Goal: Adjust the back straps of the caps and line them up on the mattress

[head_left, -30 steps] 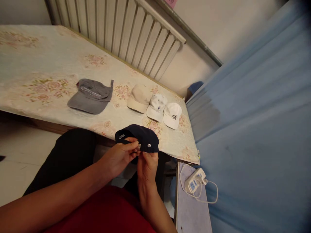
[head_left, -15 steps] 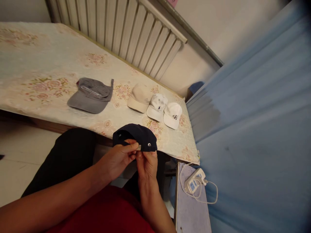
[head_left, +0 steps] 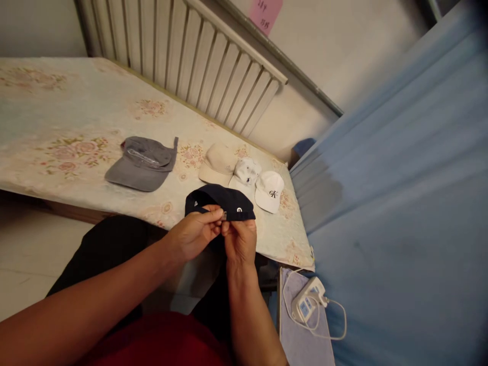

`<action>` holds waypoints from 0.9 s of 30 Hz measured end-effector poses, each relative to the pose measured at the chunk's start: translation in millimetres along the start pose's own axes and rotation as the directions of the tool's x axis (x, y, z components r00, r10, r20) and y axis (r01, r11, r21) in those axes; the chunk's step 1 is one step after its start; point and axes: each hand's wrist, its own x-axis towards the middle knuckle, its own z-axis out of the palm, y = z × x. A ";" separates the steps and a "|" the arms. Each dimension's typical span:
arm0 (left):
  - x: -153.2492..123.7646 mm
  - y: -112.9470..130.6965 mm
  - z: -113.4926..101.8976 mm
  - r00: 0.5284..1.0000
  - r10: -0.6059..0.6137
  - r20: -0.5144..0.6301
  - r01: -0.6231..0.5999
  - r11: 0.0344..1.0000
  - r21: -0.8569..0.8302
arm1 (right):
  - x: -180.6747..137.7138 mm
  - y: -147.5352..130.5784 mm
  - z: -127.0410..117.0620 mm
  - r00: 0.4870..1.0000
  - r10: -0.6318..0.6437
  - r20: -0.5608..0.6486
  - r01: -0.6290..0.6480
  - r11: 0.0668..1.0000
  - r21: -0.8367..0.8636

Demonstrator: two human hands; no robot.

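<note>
One navy cap (head_left: 237, 198), two bare hands on it: left hand (head_left: 196, 233) and right hand (head_left: 243, 241).

Left hand: thumb and forefinger pinched on the strap, right at the small metal clasp (head_left: 224, 216); other fingers curled under. Cap sits just above and beyond these fingertips, its dark opening over the left hand, a small pale mark inside.

Right hand: closed on the lower rim from below, under the round eyelet (head_left: 239, 210). Cap is directly above this hand, touching. Fingers on the far side are hidden, so can't tell how far they wrap. Fingertips of the two hands nearly meet below the clasp.

Cap is held in front of the body, overlapping the near edge of the floral cloth (head_left: 91, 114) in view. Its peak can't be made out clearly.

Four other caps on the cloth: grey cap (head_left: 142, 165) off to the left, well apart; then beige cap (head_left: 215, 162), white horse-logo cap (head_left: 246, 172) and CK cap (head_left: 270, 190), close side by side beyond the hands. Navy cap partly covers the horse-logo one's peak from this angle.

Power strip (head_left: 306, 301) with looped white cord, lower right, near the blue curtain (head_left: 396, 203).
</note>
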 end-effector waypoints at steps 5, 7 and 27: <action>27.4 7.9 -1.4 1.000 0.010 0.011 -0.010 0.999 -0.045 | 31.0 1.6 -1.8 0.998 -0.050 0.033 0.052 0.997 -0.063; 37.1 3.5 -13.6 0.993 -0.042 -0.113 0.030 0.993 -0.111 | 39.2 15.4 -11.1 0.999 0.007 0.034 -0.006 0.999 -0.041; 31.9 -4.3 -53.4 0.910 -0.109 -0.401 0.031 0.980 -0.195 | 55.8 64.9 -29.7 0.965 0.219 0.143 -0.232 0.969 0.087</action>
